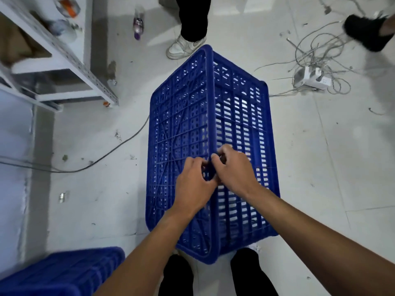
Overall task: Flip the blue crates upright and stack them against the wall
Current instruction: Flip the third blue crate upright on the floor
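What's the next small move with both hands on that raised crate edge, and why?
Probably roll the blue crate to the left so its ribbed base comes down onto the floor. The left hand and right hand both grip the top edge, and the crate stands tilted, base facing left, not yet upright.

Bare left hand (192, 186), bare right hand (233, 169), forearms (147, 251) uncovered up to the frame edge, black-clad legs (177, 276) or shoes below, too dark to tell which
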A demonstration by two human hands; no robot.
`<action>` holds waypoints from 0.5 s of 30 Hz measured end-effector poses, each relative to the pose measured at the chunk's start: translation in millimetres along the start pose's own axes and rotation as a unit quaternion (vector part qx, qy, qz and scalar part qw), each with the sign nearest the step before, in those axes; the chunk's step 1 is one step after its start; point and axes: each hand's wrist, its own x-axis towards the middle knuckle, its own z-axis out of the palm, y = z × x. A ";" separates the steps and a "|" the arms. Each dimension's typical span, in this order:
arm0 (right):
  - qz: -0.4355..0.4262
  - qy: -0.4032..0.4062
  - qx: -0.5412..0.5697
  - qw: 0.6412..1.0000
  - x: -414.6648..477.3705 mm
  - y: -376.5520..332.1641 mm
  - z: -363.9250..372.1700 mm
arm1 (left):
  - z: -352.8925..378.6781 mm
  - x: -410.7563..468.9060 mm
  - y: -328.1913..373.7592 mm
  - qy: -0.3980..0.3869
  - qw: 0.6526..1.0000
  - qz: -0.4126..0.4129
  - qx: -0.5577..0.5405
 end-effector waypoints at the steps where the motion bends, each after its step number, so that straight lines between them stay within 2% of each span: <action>1: -0.011 -0.015 0.004 1.000 0.9 -8.4 5.8 | -7.3 1.5 -5.9 0.012 1.000 -0.008 0.013; 4: -0.017 -0.052 0.018 0.998 1.7 -25.9 23.0 | -28.9 3.5 -24.1 0.046 0.997 -0.027 0.061; 7: 0.006 -0.043 0.008 0.999 -1.3 -23.3 38.9 | -51.3 4.1 -48.8 0.065 0.990 -0.056 0.110; 11: 0.117 0.052 -0.022 0.992 -1.1 12.1 45.5 | -82.2 10.3 -92.8 0.045 0.984 -0.112 0.128; 15: 0.179 0.164 -0.045 0.969 -1.6 50.0 47.6 | -111.4 19.1 -142.0 0.019 0.979 -0.157 0.129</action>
